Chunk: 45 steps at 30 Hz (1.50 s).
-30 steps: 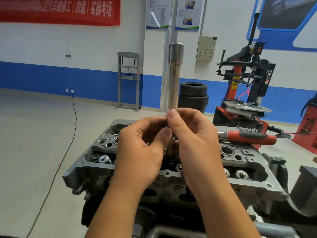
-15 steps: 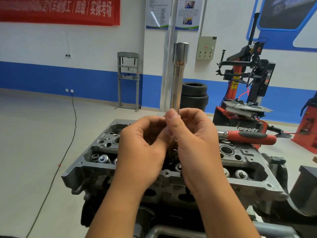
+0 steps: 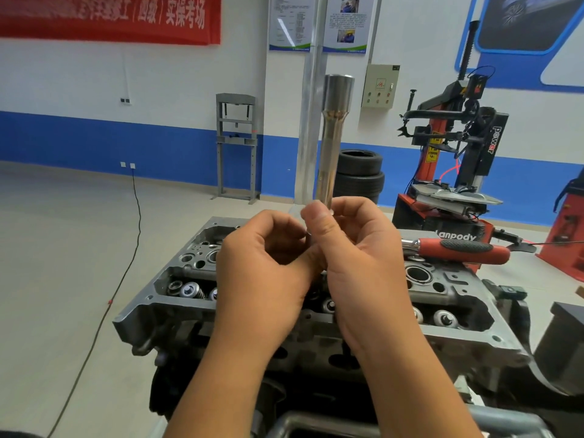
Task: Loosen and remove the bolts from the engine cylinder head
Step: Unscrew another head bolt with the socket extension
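Both hands meet at the centre of the frame: the right hand (image 3: 357,263) pinches the lower end of a long extension socket (image 3: 331,140) between thumb and curled fingers, and the left hand (image 3: 265,273) curls in beside it, fingertips apparently on the same shaft. The socket stands nearly upright above the cylinder head (image 3: 458,311) in the lower middle; its bottom end is hidden, so any bolt there cannot be seen. A red-handled ratchet (image 3: 458,249) lies at right on the head. Likely step: spinning a loosened bolt out by hand; next, lift it clear.
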Each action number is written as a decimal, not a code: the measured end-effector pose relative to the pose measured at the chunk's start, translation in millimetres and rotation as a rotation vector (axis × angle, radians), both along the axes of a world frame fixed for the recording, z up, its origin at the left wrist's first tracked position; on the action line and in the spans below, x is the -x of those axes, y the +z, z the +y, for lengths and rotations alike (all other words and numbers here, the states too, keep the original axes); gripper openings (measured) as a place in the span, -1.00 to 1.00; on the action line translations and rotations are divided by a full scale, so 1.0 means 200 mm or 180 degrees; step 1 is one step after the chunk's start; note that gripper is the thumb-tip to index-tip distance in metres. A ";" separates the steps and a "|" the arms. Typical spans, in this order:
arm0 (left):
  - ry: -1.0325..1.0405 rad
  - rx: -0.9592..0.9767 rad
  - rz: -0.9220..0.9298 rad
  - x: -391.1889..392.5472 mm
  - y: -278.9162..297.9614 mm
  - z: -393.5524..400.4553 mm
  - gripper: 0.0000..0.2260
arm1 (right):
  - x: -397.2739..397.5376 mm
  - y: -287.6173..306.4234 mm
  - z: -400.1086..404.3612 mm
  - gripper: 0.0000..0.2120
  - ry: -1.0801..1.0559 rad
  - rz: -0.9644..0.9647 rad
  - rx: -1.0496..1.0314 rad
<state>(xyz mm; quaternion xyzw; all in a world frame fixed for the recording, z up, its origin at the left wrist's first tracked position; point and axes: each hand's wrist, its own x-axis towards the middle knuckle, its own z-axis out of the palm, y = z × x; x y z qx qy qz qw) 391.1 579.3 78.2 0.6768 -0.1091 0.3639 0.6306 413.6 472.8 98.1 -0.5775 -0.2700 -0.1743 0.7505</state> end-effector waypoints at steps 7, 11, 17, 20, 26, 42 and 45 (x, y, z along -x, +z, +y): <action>-0.0394 -0.0183 0.0160 0.02 0.02 0.01 -0.64 | 0.00 0.01 0.00 -0.75 0.0000 0.0124 0.0040; 0.0067 -0.0240 0.0105 0.02 0.01 0.00 -0.71 | 0.01 0.00 0.00 -0.76 -0.0018 0.0087 0.0013; -0.0362 -0.0420 0.0159 0.02 0.03 0.00 -0.68 | 0.00 0.00 0.00 -0.82 -0.0001 0.0045 0.0087; -0.0320 -0.0325 0.0176 0.02 0.03 -0.01 -0.65 | 0.00 0.01 0.00 -0.77 0.0061 0.0111 0.0099; 0.0210 -0.0193 0.0030 0.03 0.02 -0.03 -0.74 | 0.00 -0.01 0.00 -0.83 0.0010 0.0070 -0.0022; -0.0031 -0.0175 -0.0040 0.03 0.01 -0.01 -0.71 | 0.01 0.00 -0.01 -0.93 -0.0020 0.0134 0.0053; -0.0351 -0.0174 0.0031 0.03 0.02 0.01 -0.73 | 0.01 0.01 -0.02 -0.82 0.0010 0.0132 0.0160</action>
